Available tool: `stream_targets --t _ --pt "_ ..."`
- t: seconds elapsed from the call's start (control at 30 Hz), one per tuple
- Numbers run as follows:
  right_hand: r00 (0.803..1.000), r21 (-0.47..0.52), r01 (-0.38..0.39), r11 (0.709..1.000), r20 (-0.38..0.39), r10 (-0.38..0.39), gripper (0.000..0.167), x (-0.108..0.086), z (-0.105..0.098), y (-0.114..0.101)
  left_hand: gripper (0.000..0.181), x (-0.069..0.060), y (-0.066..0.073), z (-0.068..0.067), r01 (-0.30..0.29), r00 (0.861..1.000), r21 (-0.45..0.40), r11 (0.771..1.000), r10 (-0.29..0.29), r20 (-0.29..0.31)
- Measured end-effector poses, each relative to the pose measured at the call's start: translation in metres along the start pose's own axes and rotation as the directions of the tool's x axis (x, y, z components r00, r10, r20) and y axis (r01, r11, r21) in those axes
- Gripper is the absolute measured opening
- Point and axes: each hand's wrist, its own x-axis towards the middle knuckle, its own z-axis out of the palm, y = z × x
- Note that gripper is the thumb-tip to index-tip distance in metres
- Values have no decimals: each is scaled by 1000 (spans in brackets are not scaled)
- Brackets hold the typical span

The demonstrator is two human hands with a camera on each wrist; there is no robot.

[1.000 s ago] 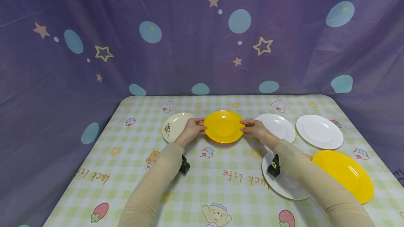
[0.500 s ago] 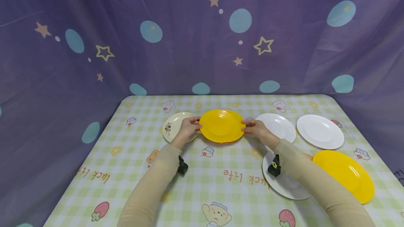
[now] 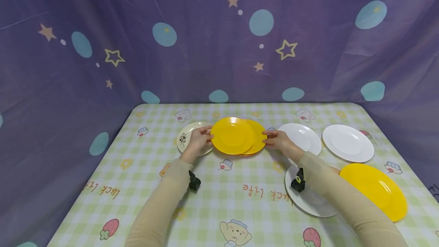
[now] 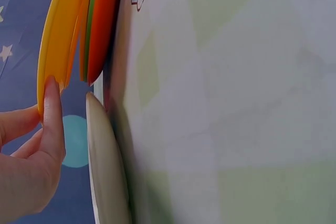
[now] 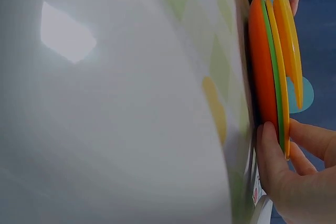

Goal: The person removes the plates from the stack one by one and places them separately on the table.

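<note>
My left hand (image 3: 199, 140) pinches the left rim of a yellow plate (image 3: 231, 136), thumb on one face and fingers on the other. This plate is raised over the left part of a stack, with a gap between them in the left wrist view. The stack has another yellow plate (image 3: 259, 134) on top, then a green plate (image 5: 275, 72) and an orange plate (image 5: 261, 61) beneath. My right hand (image 3: 280, 141) grips the stack's right rim. Below my left hand lies a cream plate (image 3: 188, 132) with a dark printed pattern, partly hidden.
Two white plates, a nearer one (image 3: 300, 135) and a farther one (image 3: 348, 143), lie right of my right hand. Under my right forearm is another white plate (image 3: 310, 201), beside a large yellow plate (image 3: 374, 190). A checked cloth (image 3: 205, 209) covers the table.
The yellow plate in my left hand has slid left and up off the stack, uncovering the yellow plate beneath. My left hand moved left with it; my right hand stays at the stack.
</note>
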Motion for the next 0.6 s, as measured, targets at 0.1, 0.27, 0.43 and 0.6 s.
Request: stream_targets --t 0.1,0.27,0.43,0.6 --pt "1000 4 -3 1000 -2 3 44 1 0 0 41 -2 1 -4 -2 1000 15 1000 2 -14" --pt "1000 11 -6 1000 0 6 44 2 0 1 41 -4 0 -11 -6 1000 6 1000 7 -25" --pt "1000 -14 -13 1000 12 13 45 2 -1 1 40 -7 -1 -18 -9 999 -7 1000 9 -32" --pt "1000 -6 -19 1000 2 19 45 4 -1 2 38 -9 -2 -28 -23 999 -13 1000 22 -49"
